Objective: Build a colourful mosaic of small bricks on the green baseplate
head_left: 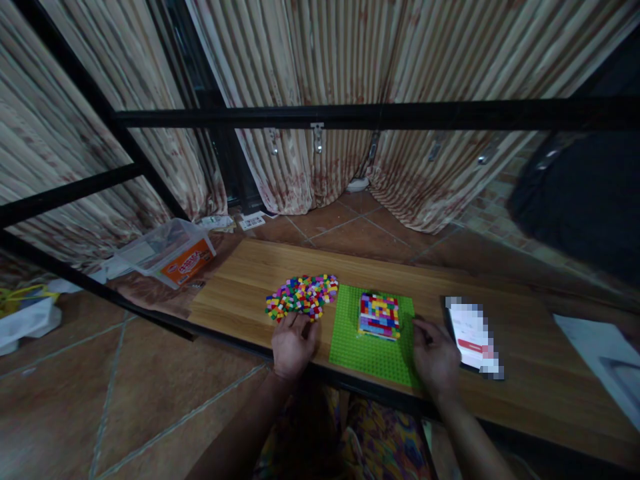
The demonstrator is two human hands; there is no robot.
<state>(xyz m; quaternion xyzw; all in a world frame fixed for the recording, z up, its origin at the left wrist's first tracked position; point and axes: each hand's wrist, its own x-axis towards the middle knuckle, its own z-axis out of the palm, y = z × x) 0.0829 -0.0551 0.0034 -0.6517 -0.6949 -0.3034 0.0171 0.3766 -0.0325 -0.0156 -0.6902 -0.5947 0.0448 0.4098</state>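
Observation:
My left hand (293, 347) is at the near edge of a loose pile of small toy bricks (303, 295) in many colours. Its fingers reach onto the closest bricks, with the thumb held apart; the fingertips are partly hidden. A green studded baseplate (347, 343) lies right of the pile. On it stands a square block built of multicoloured bricks (379, 317). By the plate's right edge is my right hand (436, 357), fingers curled in towards the thumb. Whether a small brick is pinched there is too dark to make out. The right hand does not touch the built block.
All this is on a low wooden table (235, 287). Right of my right hand lies a lit phone (473, 333), then white paper (600, 353). A clear plastic box (173, 250) with an orange label stands beyond the left end. A black metal bar (350, 115) crosses before the curtains.

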